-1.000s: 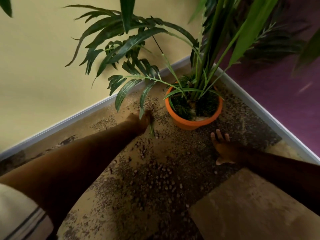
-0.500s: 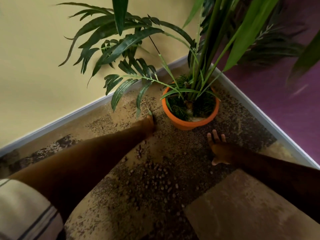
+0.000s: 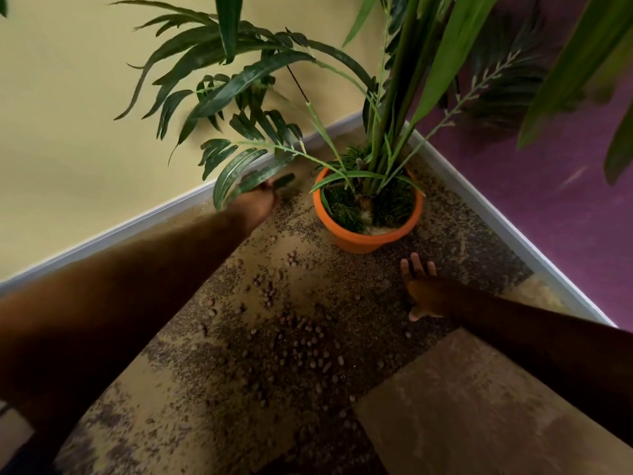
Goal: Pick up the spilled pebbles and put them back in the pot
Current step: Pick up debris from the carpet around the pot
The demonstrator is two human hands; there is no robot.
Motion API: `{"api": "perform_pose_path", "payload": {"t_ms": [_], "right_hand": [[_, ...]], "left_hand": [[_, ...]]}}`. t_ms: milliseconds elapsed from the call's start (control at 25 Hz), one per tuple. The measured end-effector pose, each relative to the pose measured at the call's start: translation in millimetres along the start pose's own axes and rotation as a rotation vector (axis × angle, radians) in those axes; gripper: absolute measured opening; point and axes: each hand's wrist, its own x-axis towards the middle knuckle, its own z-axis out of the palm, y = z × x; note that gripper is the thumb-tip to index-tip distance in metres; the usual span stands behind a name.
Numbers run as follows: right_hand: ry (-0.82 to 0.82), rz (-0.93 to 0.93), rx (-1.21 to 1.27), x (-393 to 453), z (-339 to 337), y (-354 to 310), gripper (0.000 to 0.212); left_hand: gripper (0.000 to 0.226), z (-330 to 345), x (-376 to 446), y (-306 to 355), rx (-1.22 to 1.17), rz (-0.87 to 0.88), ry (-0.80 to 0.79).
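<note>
Pot: we see an orange pot (image 3: 363, 234) standing upright in the corner where a yellow wall (image 3: 68, 114) meets a purple wall (image 3: 548, 200), with tall green stalks rising from it.
Pebbles: the small round pebbles (image 3: 308, 344) lie scattered over the speckled floor (image 3: 205, 389) in front of the pot, thickest between our two arms, well apart from the pot's rim.
Left hand: our left hand (image 3: 258, 200) reaches out left of the pot, up among the drooping leaves (image 3: 246, 173); the leaves cover the fingers, so we cannot tell whether it holds anything.
Right hand: our right hand (image 3: 423, 289) lies flat near the pot's base, fingers spread wide, holding nothing.
In the way: leaves hang over the floor beside the pot.
</note>
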Motion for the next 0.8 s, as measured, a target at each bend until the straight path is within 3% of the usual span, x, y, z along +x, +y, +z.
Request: {"api": "perform_pose_path", "payload": {"t_ms": [160, 240, 360, 560, 800], "right_hand": [[0.010, -0.022, -0.013, -6.5, -1.0, 0.8, 0.115], [0.007, -0.021, -0.014, -8.2, -2.3, 0.5, 0.114], [0.014, -0.030, -0.024, -8.7, -2.3, 0.6, 0.115], [0.015, -0.039, -0.020, -1.1, 0.2, 3.2, 0.118], [0.015, -0.030, -0.007, 10.6, 4.5, 9.9, 0.122]], "left_hand": [[0.022, 0.5, -8.1, 17.7, -0.224, 0.162, 0.014], [0.024, 8.8, -11.3, 29.5, -0.246, 0.148, -0.014], [0.028, 20.1, -13.1, 41.0, -0.240, 0.131, -0.105], [0.034, 22.8, -10.3, 49.0, -0.083, 0.081, -0.099], [0.025, 25.8, -3.5, 56.5, -0.101, 0.072, -0.181]]}}
